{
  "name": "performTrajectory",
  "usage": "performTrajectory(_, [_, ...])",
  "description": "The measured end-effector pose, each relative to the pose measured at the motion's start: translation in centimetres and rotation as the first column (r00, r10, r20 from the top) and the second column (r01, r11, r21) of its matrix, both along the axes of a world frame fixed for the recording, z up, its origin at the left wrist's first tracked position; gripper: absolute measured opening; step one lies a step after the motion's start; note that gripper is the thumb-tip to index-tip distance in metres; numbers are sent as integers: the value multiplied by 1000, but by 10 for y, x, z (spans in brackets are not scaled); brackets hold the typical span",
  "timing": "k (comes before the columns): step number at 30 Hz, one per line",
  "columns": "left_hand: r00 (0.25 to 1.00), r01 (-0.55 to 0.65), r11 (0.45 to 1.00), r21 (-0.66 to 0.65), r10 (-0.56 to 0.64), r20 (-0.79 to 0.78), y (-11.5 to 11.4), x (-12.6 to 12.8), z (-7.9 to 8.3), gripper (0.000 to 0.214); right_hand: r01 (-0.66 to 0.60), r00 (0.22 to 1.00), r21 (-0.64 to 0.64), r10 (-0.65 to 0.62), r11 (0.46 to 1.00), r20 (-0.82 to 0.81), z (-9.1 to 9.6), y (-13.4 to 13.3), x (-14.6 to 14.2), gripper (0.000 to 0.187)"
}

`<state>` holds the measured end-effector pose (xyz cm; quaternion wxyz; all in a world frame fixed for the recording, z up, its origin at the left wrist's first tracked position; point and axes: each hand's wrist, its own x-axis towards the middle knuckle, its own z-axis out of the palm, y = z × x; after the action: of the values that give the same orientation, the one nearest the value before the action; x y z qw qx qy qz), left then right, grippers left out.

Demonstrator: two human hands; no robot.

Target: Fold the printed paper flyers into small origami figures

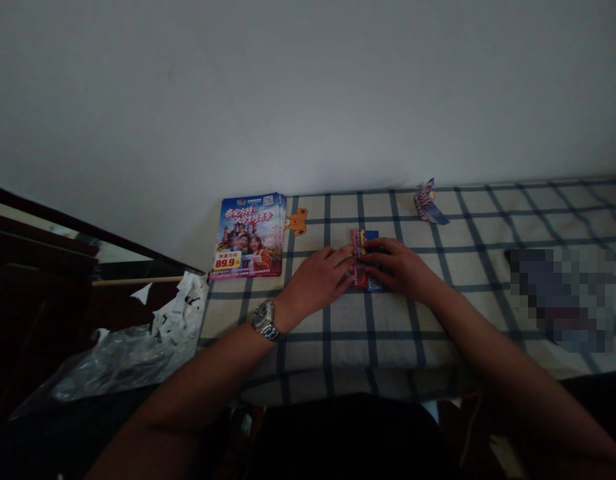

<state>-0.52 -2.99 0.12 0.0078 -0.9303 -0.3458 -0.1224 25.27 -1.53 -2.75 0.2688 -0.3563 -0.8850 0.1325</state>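
A folded glossy leaflet (364, 260) in pink, yellow and blue lies on the checked cloth (338, 320) between my hands. My left hand (318, 277) has its fingertips on the leaflet's left edge, and a steel wristwatch (265, 320) sits on that wrist. My right hand (393, 267) lies over the leaflet's right side, its fingers hiding part of it. To the left of my left hand is a stack of travel brochures (248, 237) with a price of 89.9 on the cover. Another folded leaflet (428, 203) stands partly raised near the wall.
A small orange cut-out (297, 221) lies beside the brochures. White torn paper (181, 307) and a clear plastic bag (123, 357) sit off the cloth's left edge. A pixelated patch (561, 300) covers something at the right. A white wall (308, 87) runs along the back.
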Motion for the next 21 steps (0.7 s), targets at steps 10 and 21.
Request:
performTrajectory(10, [1000,21,1000,3,-21,1,-1,3,1,34,14,997,-97,-21,995,-73,7,-1,8,23])
performTrajectory(21, [1000,1,1000,-23,-1,17,0,2,-5,36,25,998,-89,-31,996,-60,5,-1,9,24])
